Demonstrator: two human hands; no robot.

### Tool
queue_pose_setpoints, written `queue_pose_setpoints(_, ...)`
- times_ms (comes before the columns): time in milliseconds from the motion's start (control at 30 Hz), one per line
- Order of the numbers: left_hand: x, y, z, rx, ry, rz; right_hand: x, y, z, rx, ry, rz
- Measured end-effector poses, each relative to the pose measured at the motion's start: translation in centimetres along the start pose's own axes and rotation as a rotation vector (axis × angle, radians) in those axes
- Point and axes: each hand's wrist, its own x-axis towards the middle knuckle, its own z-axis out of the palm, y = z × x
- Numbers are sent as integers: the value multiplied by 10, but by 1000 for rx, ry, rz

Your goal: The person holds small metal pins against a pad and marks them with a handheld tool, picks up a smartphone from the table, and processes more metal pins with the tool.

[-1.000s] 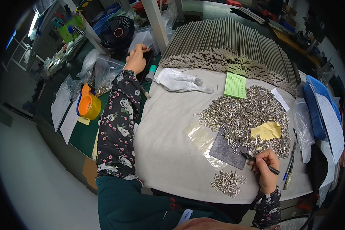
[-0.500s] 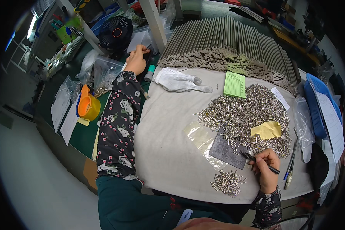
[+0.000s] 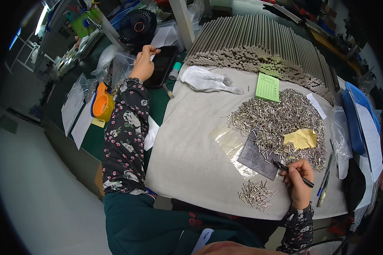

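Note:
My left hand is at the far left, its fingers curled together beside a black flat tablet-like device. A small pale bit shows at the fingertips; what they hold, if anything, I cannot make out. At the lower right my right hand grips black tweezers, tips pointing left over the corner of a dark grey square plate. A big heap of short metal pins borders that plate and partly covers it. Nearer to me lies a small pile of the same pins.
Long metal rods are stacked at the back. A white glove, a green card and a yellow paper scrap lie on the cloth. A tape dispenser and fan stand left, a blue basket right.
My left hand has drawn back a little toward the left and off the black device, which now shows more. The view has shifted slightly. My right hand still holds the tweezers in much the same place.

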Motion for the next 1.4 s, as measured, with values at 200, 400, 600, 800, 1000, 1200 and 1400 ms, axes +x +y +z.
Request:
queue_pose_setpoints(200,-50,0,-34,-5,-29,-15,-12,1,13,-8,13,-57)
queue_pose_setpoints(400,-71,-3,-39,-15,-74,-13,-21,4,22,8,27,-64)
queue_pose_setpoints(600,-75,3,-28,-5,-91,-15,-20,11,20,-18,50,-67)
queue_pose_setpoints(800,-73,5,-16,-2,-110,-49,-18,12,16,-14,32,-64)
queue_pose_setpoints(1000,-80,-1,-20,-4,-72,-26,-23,12,14,-23,35,-78)
queue_pose_setpoints(1200,-95,68,-34,-131,100,43,-37,9,-12,-35,29,-27)
queue_pose_setpoints(1400,-170,251,-24,-525,-2,271,-50,28,-69,-24,-11,-35)
